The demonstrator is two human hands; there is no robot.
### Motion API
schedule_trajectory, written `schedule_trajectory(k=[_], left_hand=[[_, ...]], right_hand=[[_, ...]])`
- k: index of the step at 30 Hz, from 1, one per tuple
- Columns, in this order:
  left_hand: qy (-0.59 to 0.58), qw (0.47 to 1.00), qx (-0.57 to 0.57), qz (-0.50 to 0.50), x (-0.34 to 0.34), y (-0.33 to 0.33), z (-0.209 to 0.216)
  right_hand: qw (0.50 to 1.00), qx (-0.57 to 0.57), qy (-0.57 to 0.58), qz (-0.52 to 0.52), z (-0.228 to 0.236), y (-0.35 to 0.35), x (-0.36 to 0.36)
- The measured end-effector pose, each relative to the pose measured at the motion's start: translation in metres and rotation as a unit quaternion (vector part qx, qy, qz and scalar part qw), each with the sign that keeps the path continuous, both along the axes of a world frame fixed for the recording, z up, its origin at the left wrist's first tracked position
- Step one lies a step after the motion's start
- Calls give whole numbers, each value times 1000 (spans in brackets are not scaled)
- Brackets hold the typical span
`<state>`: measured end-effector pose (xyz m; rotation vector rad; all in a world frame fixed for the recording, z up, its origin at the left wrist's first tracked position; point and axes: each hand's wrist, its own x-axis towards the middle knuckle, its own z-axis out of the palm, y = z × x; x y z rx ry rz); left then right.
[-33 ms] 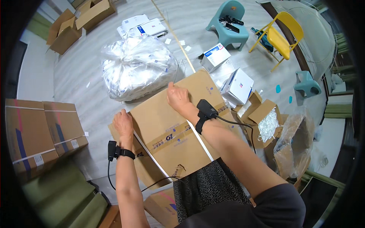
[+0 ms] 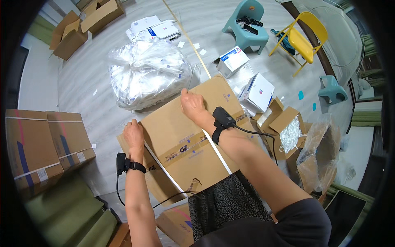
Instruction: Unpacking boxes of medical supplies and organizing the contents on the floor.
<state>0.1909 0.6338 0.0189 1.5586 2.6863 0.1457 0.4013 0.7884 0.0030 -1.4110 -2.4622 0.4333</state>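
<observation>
In front of me is a large brown cardboard box, taped along its middle with printed tape and bound by white straps. My left hand is at the far left part of the box, fingers curled at its edge beside one strap. Over the far edge bends my right hand, its fingertips partly hidden behind the cardboard. Both hands are closed on the box. A black strapped device sits on each wrist, with cables trailing from them. The near end of the box meets a dark speckled cloth at my lap.
A large clear bag of packs lies just beyond the box. White cartons and an open box of white filling stand right; strapped boxes stand left. Farther off are a teal chair and a yellow folding chair.
</observation>
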Motion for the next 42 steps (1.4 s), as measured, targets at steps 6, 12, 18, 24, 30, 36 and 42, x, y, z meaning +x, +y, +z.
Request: schedule_trajectory(k=[6,12,18,24,30,36,42], left_hand=[[-46,998,9,-31,-14,3,-4],[-91,996,14,0,-37,-5,-1],[-97,994,-27,52,-33,-19,3],[-87,968,236,5,24,-63,7],[-310,920,52,-236,182,-164,39],[-255,937,-41,-235,235,-200,38],[-157,962,-109,-197,241,-210,26]], right_hand=[[971,178,-132,87,7,19,1],[978,79,-178,79,-7,33,4],[987,61,-120,90,5,40,49],[984,43,173,27,34,9,131],[979,-129,29,-156,49,-198,218],[959,-157,28,-235,46,-267,201],[959,-121,52,-250,33,-246,206]])
